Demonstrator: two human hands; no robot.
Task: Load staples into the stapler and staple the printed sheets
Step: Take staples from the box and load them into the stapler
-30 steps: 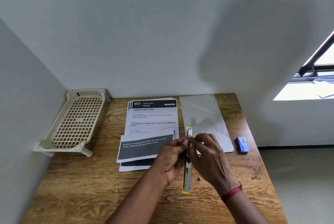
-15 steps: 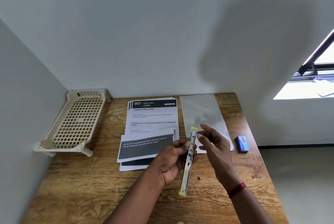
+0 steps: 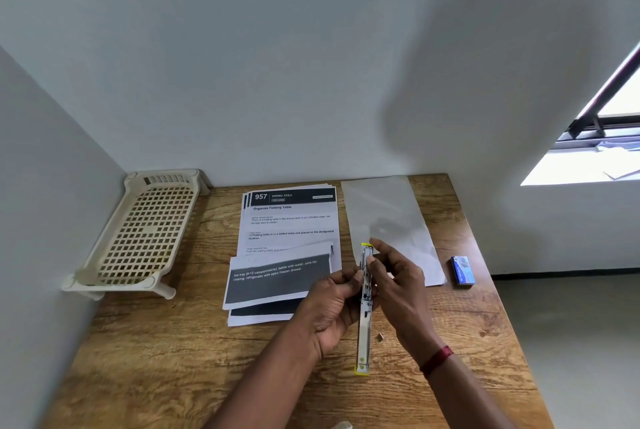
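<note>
While left hand (image 3: 332,311) grips it, opened stapler (image 3: 364,321) runs lengthwise away, right hand (image 3: 398,276) pinching its far end

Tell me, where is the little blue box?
The little blue box lies on the wooden table near its right edge, just right of the clear plastic sleeve, beyond the right hand.

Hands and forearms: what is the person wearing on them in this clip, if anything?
Both forearms are bare as far as the frame shows, with no sleeves or gloves in view. The right hand has a red thread-like band around its wrist. The left hand shows no band, watch or ring.
</note>
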